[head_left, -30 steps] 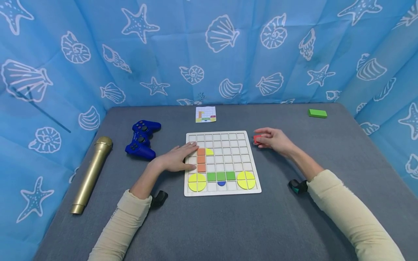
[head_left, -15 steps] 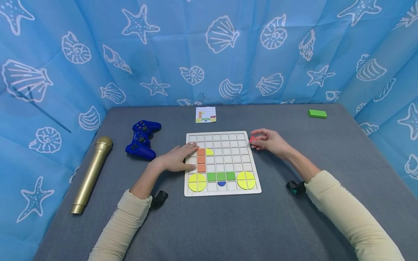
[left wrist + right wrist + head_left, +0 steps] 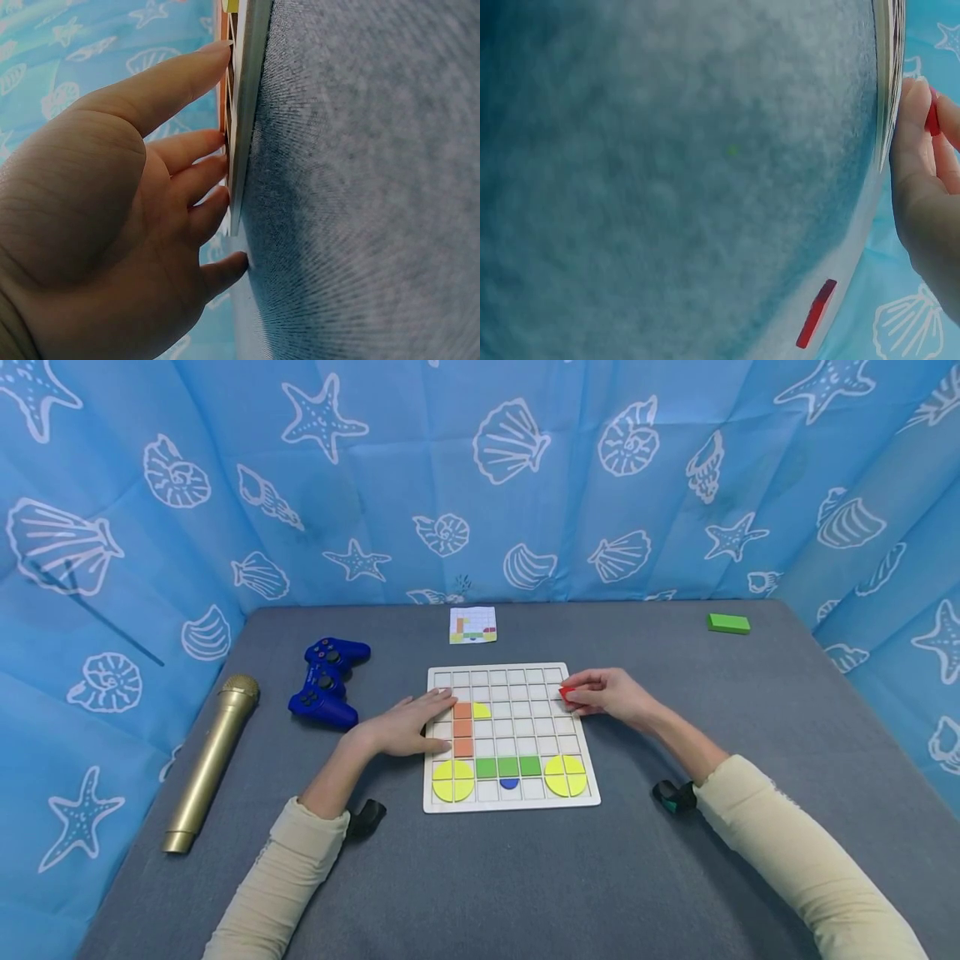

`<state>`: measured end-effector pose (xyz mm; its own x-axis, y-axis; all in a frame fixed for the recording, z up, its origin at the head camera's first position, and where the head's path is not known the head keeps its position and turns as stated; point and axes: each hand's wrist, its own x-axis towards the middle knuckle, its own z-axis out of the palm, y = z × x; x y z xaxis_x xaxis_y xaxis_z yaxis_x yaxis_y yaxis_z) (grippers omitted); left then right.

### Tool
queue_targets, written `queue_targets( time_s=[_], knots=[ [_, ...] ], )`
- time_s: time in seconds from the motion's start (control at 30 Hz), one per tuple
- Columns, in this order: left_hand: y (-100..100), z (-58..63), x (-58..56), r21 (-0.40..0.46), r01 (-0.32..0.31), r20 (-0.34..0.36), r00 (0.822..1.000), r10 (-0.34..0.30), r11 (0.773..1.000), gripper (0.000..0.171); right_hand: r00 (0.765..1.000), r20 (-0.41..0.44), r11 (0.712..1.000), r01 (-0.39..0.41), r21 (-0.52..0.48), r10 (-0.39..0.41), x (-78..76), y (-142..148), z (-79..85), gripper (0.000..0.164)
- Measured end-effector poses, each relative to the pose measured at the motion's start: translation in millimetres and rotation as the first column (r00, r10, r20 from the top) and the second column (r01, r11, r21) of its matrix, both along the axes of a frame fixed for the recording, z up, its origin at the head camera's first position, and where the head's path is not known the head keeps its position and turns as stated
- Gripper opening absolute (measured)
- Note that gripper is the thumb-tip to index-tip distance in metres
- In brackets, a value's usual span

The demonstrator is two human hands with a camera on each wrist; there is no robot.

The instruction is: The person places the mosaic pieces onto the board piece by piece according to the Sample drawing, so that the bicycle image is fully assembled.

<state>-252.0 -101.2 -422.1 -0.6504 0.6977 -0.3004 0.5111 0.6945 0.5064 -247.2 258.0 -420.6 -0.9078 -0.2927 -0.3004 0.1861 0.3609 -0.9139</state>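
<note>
A white grid board [image 3: 517,724] lies on the grey table, with orange and green squares, yellow quarter circles and a blue half-round piece set in its cells. My left hand [image 3: 405,725] rests on the board's left edge, its fingers spread; in the left wrist view the fingertips [image 3: 217,142] touch the rim. Over the board's upper right edge, my right hand [image 3: 617,700] pinches a small red tile [image 3: 566,694] between thumb and fingers. Part of that tile is hidden by the fingers. In the right wrist view another red piece [image 3: 816,313] lies on the table beyond the board.
Behind the board lies a small printed pattern card [image 3: 472,625]. To the left are a blue game controller [image 3: 327,682] and a gold microphone [image 3: 212,760]. A green block [image 3: 728,623] sits at the back right. A blue shell-print curtain [image 3: 525,485] encloses the table.
My right hand has moved left with the red tile, from beside the board to over its upper right edge. The left hand has stayed in place.
</note>
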Motion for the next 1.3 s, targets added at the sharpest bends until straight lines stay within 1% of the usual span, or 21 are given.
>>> queue_targets(
  time_s=[0.33,0.4,0.6,1.0,1.17,1.3],
  knots=[
    [0.6,1.1,0.8,0.003,-0.001,0.003,1.000,0.001,1.000,0.078,0.994,0.015,0.994,-0.104,-0.033,0.104,6.1,-6.9,-0.4,0.033],
    [0.8,1.5,1.0,0.002,-0.001,0.003,1.000,0.001,1.000,0.078,0.993,0.022,0.993,-0.119,-0.016,0.119,7.7,-8.8,-0.4,0.034],
    [1.2,2.8,1.6,0.006,-0.003,0.008,1.000,0.003,1.000,0.078,0.984,0.003,0.981,-0.178,0.078,0.178,11.4,-13.0,0.4,0.035],
    [0.1,1.8,1.6,0.002,-0.002,0.006,1.000,0.002,1.000,0.078,0.963,-0.032,0.957,-0.261,0.125,0.267,17.1,-18.8,2.1,0.029],
    [0.1,2.6,1.5,0.003,-0.002,0.007,1.000,0.002,1.000,0.078,0.945,-0.087,0.934,-0.294,0.203,0.316,19.6,-20.8,3.2,0.025],
    [0.4,2.0,0.9,0.000,0.000,0.003,1.000,0.000,1.000,0.078,0.919,-0.128,0.907,-0.333,0.257,0.374,23.0,-24.0,6.8,0.022]
  ],
)
